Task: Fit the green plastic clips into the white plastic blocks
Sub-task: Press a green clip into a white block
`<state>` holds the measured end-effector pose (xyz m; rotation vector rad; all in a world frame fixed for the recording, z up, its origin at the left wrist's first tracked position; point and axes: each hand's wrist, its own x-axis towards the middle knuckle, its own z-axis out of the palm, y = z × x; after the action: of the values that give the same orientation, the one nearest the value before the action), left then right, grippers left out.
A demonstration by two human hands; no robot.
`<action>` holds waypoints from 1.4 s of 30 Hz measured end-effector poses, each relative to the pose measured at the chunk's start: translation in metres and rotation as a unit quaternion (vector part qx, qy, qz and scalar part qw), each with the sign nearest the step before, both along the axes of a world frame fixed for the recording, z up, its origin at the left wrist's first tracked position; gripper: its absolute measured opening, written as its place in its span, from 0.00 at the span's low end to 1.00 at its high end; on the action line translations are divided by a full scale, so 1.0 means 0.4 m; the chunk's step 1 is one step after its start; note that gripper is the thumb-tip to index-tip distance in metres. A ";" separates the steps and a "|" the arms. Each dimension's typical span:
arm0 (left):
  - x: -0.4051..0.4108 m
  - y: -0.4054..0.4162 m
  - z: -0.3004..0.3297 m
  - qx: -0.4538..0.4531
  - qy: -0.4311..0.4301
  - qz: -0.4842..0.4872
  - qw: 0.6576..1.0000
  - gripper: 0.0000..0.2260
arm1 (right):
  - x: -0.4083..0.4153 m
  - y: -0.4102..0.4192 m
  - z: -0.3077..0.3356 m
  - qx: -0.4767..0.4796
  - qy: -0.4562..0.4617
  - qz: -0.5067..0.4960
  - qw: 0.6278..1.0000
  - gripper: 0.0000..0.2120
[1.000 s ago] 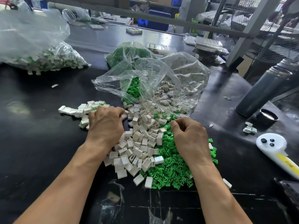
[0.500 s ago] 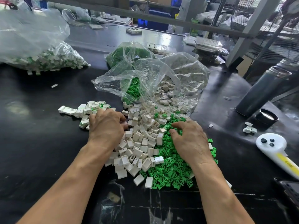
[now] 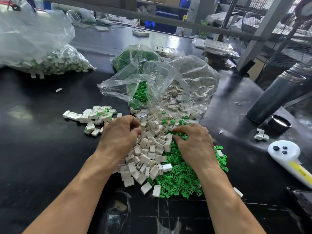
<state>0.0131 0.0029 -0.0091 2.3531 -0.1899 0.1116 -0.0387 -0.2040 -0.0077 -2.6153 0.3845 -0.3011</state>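
My left hand (image 3: 120, 135) sits on the white blocks (image 3: 148, 159), fingers curled under; can't tell what they hold. My right hand (image 3: 195, 146) pinches into the green clips (image 3: 182, 179). Open bags (image 3: 168, 85) behind.

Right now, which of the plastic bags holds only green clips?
The small bag at the back, behind the open bag of white blocks. The big bag at far left holds white blocks with green already in them.
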 end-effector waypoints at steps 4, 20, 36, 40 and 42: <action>0.007 0.002 -0.003 -0.034 0.005 0.003 0.999 0.04 | 0.004 0.002 -0.003 -0.007 -0.017 -0.014 1.000 0.10; -0.021 -0.017 0.022 -0.243 -0.011 -0.066 0.968 0.08 | -0.005 0.023 0.010 0.041 -0.090 -0.011 0.995 0.03; -0.046 -0.063 0.024 -0.359 0.024 -0.128 0.924 0.08 | -0.028 0.048 0.029 0.547 -0.144 0.072 0.822 0.06; -0.049 -0.067 0.022 -0.388 0.035 -0.131 0.912 0.08 | -0.025 0.057 0.020 0.579 -0.115 0.082 0.803 0.02; -0.049 -0.071 0.022 -0.393 0.040 -0.132 0.909 0.09 | -0.025 0.059 0.017 0.576 -0.111 0.081 0.806 0.03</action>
<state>-0.0066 -0.0254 -0.0004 1.5056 -0.3473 -0.0407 -0.0486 -0.1805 -0.0009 -1.3714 0.1569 -0.2042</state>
